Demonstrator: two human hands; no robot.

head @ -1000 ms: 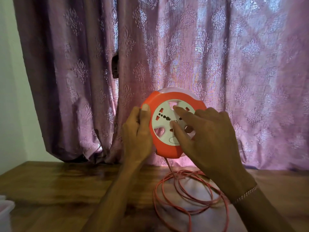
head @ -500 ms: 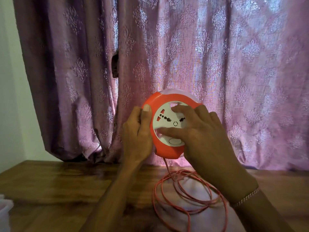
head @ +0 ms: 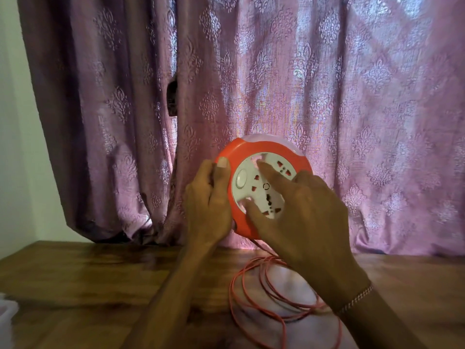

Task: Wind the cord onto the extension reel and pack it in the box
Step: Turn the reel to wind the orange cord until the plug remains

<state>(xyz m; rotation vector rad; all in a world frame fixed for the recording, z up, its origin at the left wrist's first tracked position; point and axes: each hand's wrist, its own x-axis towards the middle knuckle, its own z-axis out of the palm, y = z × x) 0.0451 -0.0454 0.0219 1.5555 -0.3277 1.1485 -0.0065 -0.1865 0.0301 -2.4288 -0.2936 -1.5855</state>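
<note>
The round orange extension reel (head: 254, 149) is held upright above the table, its white socket disc (head: 249, 180) facing me. My left hand (head: 208, 202) grips the reel's left rim, thumb on the front edge. My right hand (head: 302, 210) lies across the white disc, with one fingertip in a notch near the top and another in a notch at the lower left. The orange cord (head: 264, 293) hangs from the reel's underside and lies in loose loops on the table below my right wrist. No box is in view.
The wooden table (head: 88, 285) runs across the foreground. A mauve patterned curtain (head: 276, 71) hangs right behind the reel. A white container edge (head: 6, 313) shows at the lower left. A pale wall is at the far left.
The white socket disc has turned under my right hand's fingers, which shifted round its face. My left hand stayed on the rim. The cord loops have shifted slightly.
</note>
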